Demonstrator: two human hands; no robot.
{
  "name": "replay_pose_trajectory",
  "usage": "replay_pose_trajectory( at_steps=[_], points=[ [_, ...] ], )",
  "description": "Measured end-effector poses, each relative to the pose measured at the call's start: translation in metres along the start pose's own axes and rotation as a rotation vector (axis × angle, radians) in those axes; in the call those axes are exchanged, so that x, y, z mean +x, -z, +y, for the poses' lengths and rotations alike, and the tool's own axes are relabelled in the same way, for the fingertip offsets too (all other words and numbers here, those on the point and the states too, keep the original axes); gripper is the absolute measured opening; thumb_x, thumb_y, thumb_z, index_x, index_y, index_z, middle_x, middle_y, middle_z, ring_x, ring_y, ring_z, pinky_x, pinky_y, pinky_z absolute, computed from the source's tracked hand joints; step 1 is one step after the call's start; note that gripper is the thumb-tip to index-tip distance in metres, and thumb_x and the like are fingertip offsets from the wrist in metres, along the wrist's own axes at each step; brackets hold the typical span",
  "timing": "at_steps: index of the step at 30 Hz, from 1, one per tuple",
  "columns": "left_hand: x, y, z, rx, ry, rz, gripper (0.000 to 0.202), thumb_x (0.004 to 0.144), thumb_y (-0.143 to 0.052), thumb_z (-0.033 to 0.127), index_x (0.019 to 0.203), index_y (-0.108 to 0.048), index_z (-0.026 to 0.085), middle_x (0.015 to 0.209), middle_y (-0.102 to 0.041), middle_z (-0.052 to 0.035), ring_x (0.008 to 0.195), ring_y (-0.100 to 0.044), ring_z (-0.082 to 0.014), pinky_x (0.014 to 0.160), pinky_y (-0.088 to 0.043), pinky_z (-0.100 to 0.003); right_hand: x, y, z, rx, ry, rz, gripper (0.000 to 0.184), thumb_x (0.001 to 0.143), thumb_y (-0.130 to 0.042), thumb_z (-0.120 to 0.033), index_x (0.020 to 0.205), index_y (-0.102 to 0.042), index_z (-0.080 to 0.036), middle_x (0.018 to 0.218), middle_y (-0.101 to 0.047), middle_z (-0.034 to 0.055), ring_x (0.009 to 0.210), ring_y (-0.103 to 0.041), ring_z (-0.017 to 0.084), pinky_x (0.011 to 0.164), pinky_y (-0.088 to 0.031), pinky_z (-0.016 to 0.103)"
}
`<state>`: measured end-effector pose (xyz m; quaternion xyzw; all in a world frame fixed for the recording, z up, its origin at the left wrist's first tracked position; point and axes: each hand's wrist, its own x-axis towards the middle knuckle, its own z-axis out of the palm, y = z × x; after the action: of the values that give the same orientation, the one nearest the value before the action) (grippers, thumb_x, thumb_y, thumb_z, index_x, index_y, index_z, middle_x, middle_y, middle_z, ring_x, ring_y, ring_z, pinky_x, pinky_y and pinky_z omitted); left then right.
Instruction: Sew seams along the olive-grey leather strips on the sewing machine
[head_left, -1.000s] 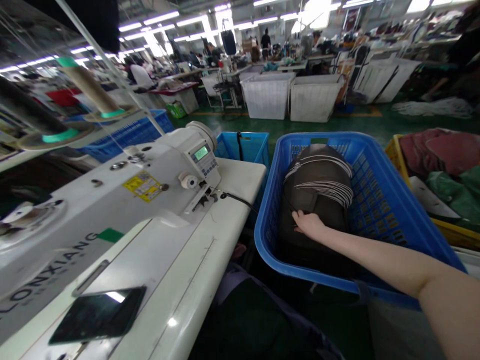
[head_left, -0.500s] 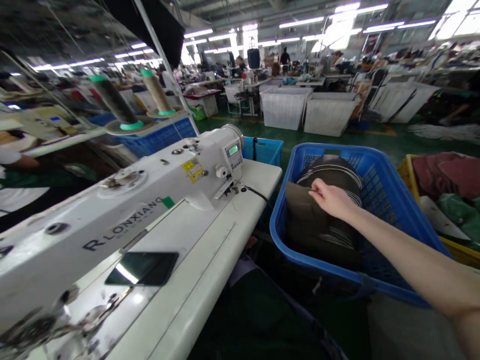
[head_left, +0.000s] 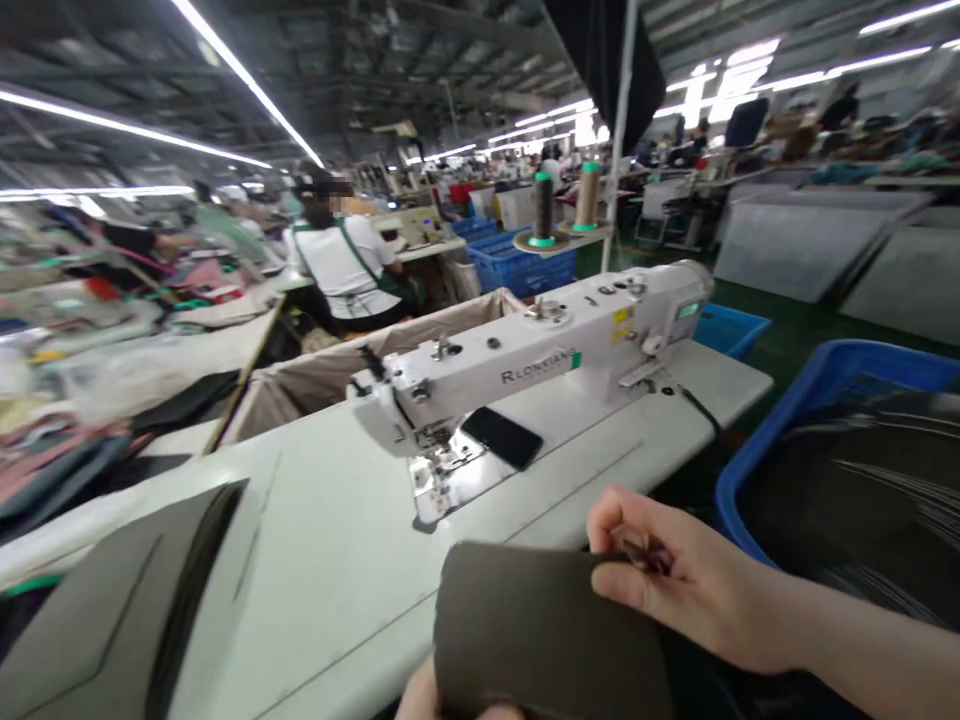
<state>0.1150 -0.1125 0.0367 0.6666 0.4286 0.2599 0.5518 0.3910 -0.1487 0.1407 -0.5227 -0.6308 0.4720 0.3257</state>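
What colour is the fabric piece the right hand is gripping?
Plain dark olive-brown; the fabric piece in the right hand shows best in the head view.

Sewing machine (head_left: 525,370) stands centre on the tabletop (head_left: 337,540), head to the left, control end to the far right. Phone (head_left: 501,437) lies on the tabletop under the machine arm. Cut panels (head_left: 127,590) lie at the tabletop's near left end. Fabric piece (head_left: 540,630) is at the near edge, before the machine, with the right grip (head_left: 675,580) on its upper right corner and the left grip (head_left: 442,705) under its lower edge. Basket (head_left: 757,460) sits right of the tabletop, a bundle (head_left: 862,500) in it. Crate (head_left: 731,328) lies beyond the far right end. Lined bin (head_left: 337,370) is behind the tabletop, a seated person (head_left: 341,260) behind that. Thread cones (head_left: 543,205) stand behind the machine.
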Motion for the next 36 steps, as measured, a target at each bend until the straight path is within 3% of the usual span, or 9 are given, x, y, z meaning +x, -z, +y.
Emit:
replay_pose_trajectory(
  at_steps=[3, 6, 7, 9, 12, 15, 20, 24, 36],
  points=[
    [-0.003, 0.042, -0.011, -0.098, 0.075, 0.297, 0.086, 0.083, -0.060, 0.057, 0.151, -0.018, 0.025, 0.125, -0.062, -0.0141, 0.109, -0.063, -0.0355, 0.087, -0.056, -0.047, 0.059, -0.023, 0.030, -0.085, 0.095, 0.050, 0.024, 0.097, -0.045, -0.042, 0.107, -0.054, -0.022, 0.083, -0.061, -0.0008, 0.076, -0.057, 0.013, 0.069, -0.044, 0.023],
    [0.008, 0.081, -0.038, 0.401, -0.025, 0.603, 0.077, 0.090, -0.057, 0.041, 0.152, -0.011, 0.031, 0.144, -0.044, -0.0125, 0.128, -0.048, -0.0340, 0.104, -0.042, -0.054, 0.113, -0.054, 0.064, -0.384, 0.176, 0.075, 0.023, 0.096, -0.045, -0.032, 0.111, -0.059, -0.022, 0.106, -0.067, 0.0042, 0.096, -0.062, 0.019, 0.084, -0.045, 0.030],
    [0.011, 0.090, -0.049, 0.636, -0.101, 0.594, 0.066, 0.094, -0.051, 0.034, 0.151, -0.018, 0.033, 0.151, -0.035, -0.0094, 0.136, -0.038, -0.0333, 0.109, -0.035, -0.056, 0.128, -0.064, 0.074, -0.500, 0.195, 0.057, 0.025, 0.095, -0.046, -0.028, 0.115, -0.059, -0.022, 0.114, -0.066, 0.0053, 0.099, -0.062, 0.020, 0.086, -0.045, 0.032],
    [0.015, 0.103, -0.067, 0.973, -0.241, 0.370, 0.054, 0.097, -0.039, 0.020, 0.148, -0.027, 0.037, 0.155, -0.027, -0.0012, 0.141, -0.029, -0.0279, 0.114, -0.029, -0.052, 0.153, -0.083, 0.088, -0.713, 0.228, 0.000, 0.034, 0.093, -0.047, -0.024, 0.125, -0.056, -0.023, 0.128, -0.061, 0.0067, 0.101, -0.063, 0.022, 0.085, -0.047, 0.033],
    [0.018, 0.109, -0.076, 1.113, -0.277, 0.055, 0.053, 0.099, -0.038, 0.026, 0.149, -0.022, 0.037, 0.156, -0.027, 0.0012, 0.142, -0.029, -0.0243, 0.114, -0.032, -0.047, 0.180, -0.101, 0.096, -0.930, 0.262, -0.056, 0.048, 0.092, -0.046, -0.023, 0.139, -0.045, -0.028, 0.146, -0.046, 0.0045, 0.093, -0.067, 0.022, 0.078, -0.051, 0.034],
    [0.027, 0.112, -0.067, 1.128, -0.247, 0.072, 0.061, 0.097, -0.045, 0.044, 0.150, -0.019, 0.034, 0.157, -0.024, -0.0029, 0.142, -0.027, -0.0283, 0.113, -0.032, -0.048, 0.196, -0.108, 0.100, -1.013, 0.274, -0.059, 0.054, 0.091, -0.044, -0.023, 0.144, -0.038, -0.033, 0.151, -0.039, 0.0009, 0.088, -0.068, 0.020, 0.074, -0.053, 0.035],
    [0.060, 0.119, -0.050, 1.087, -0.284, 0.041, 0.063, 0.092, -0.051, 0.052, 0.148, -0.030, 0.030, 0.152, -0.034, -0.0070, 0.139, -0.031, -0.0300, 0.113, -0.029, -0.050, 0.202, -0.106, 0.112, -0.994, 0.322, -0.020, 0.055, 0.091, -0.043, -0.021, 0.145, -0.038, -0.029, 0.150, -0.040, 0.0006, 0.108, -0.062, 0.022, 0.082, -0.053, 0.035],
    [0.080, 0.122, -0.049, 1.029, -0.323, -0.044, 0.067, 0.088, -0.056, 0.053, 0.145, -0.034, 0.028, 0.155, -0.029, -0.0050, 0.143, -0.023, -0.0286, 0.118, -0.017, -0.051, 0.200, -0.105, 0.117, -0.985, 0.339, 0.002, 0.055, 0.090, -0.043, -0.019, 0.144, -0.039, -0.028, 0.150, -0.040, 0.0001, 0.108, -0.062, 0.021, 0.080, -0.054, 0.034],
    [0.087, 0.121, -0.051, 0.976, -0.266, -0.037, 0.067, 0.086, -0.059, 0.052, 0.144, -0.035, 0.029, 0.157, -0.024, -0.0005, 0.145, -0.018, -0.0265, 0.120, -0.012, -0.050, 0.203, -0.106, 0.119, -1.012, 0.337, -0.016, 0.059, 0.088, -0.044, -0.017, 0.146, -0.037, -0.030, 0.150, -0.040, 0.0010, 0.101, -0.065, 0.020, 0.074, -0.056, 0.032]
  ],
)
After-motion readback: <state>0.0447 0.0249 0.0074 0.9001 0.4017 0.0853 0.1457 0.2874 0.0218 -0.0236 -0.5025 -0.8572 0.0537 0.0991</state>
